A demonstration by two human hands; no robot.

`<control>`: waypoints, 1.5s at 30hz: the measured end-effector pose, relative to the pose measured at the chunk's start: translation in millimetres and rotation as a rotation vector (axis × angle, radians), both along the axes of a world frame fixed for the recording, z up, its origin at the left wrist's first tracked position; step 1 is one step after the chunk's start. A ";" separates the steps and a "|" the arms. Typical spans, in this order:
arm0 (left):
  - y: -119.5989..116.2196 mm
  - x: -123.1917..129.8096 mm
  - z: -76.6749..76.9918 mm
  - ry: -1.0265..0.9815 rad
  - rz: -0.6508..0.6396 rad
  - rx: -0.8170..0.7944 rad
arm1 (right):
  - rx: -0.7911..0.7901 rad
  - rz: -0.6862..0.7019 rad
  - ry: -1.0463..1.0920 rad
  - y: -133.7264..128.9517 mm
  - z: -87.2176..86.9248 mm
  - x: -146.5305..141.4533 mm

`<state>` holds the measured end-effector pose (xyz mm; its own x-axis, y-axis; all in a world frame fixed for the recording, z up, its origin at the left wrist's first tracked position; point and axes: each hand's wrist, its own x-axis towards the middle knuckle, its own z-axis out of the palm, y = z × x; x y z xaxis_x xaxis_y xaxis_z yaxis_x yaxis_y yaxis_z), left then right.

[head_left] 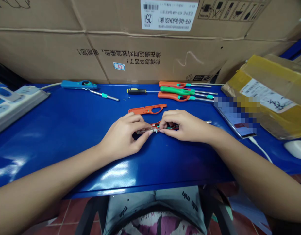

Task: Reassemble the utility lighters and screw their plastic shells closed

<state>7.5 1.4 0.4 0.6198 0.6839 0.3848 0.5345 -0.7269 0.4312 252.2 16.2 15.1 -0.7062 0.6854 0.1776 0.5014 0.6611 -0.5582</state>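
An opened orange long-nosed gas lighter lies on the table between my hands, its inner parts and thin wires showing. My left hand is closed, thumb and fingers pinching the lighter's clear fuel tank near a small white valve end. From the other side, my right hand is closed in a pinch on the opened lighter beside the valve. Its fingertips partly cover the inner parts, so exactly what they grip is unclear. Just beyond my hands rests the loose orange cover half.
Behind lie a yellow-black screwdriver, a green lighter among orange ones, and a blue lighter. A power strip stands left. Right are a charging phone and a taped parcel. A large carton walls the back.
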 end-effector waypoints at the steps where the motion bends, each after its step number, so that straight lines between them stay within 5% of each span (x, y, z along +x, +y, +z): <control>1: -0.1 0.0 0.1 -0.001 0.000 -0.001 | 0.002 0.001 -0.001 -0.1 0.2 -0.1; 45: -0.1 -0.4 -1.7 -0.007 -0.031 -0.012 | 0.026 0.042 -0.061 1.1 -2.7 -0.2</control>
